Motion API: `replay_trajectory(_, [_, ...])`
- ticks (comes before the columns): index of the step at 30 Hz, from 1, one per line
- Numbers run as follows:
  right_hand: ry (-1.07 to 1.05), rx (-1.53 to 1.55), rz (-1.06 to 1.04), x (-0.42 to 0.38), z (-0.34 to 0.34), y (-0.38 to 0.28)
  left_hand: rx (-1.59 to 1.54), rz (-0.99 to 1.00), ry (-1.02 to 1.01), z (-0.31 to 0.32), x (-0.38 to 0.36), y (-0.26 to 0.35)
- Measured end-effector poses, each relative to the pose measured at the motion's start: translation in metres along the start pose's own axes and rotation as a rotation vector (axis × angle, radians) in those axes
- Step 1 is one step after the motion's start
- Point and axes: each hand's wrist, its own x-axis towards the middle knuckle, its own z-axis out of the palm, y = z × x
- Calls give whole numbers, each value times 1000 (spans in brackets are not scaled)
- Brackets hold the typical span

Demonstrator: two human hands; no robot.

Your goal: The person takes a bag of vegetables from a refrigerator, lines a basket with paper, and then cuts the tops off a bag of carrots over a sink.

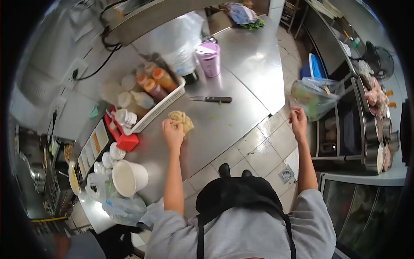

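Note:
On the steel counter [202,138], my left hand [173,133] has its fingers closed on a crumpled beige cloth [184,122]. My right hand [298,123] is out over the floor to the right, fingers pinched at the edge of a clear plastic bag [318,98] with greenish scraps inside. Beyond the cloth lies a knife [217,99] with a dark handle, its blade pointing left. A few small green bits are scattered near it on the metal.
A white basket [159,106] of sauce bottles stands left of the knife, with a lilac tumbler [209,60] behind. Nearer left are a red holder [125,139], a white tub [129,178] and plastic bags [123,209]. Metal pots [374,129] line the right shelf above a glass-door fridge [360,211].

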Motion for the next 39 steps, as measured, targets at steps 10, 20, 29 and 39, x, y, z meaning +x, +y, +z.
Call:
replay_trajectory(10, [90, 222, 68, 58, 8, -11, 66, 354, 37, 63, -46, 155])
replay_trajectory(20, [109, -352, 244, 100, -47, 281, 277, 490, -475, 245, -70, 249])
replay_trajectory(29, [-75, 247, 463, 122, 55, 344, 486, 464, -426, 266, -75, 237])
replay_trajectory(39, [-701, 401, -13, 202, 225, 192, 420, 477, -466, 262, -72, 232])
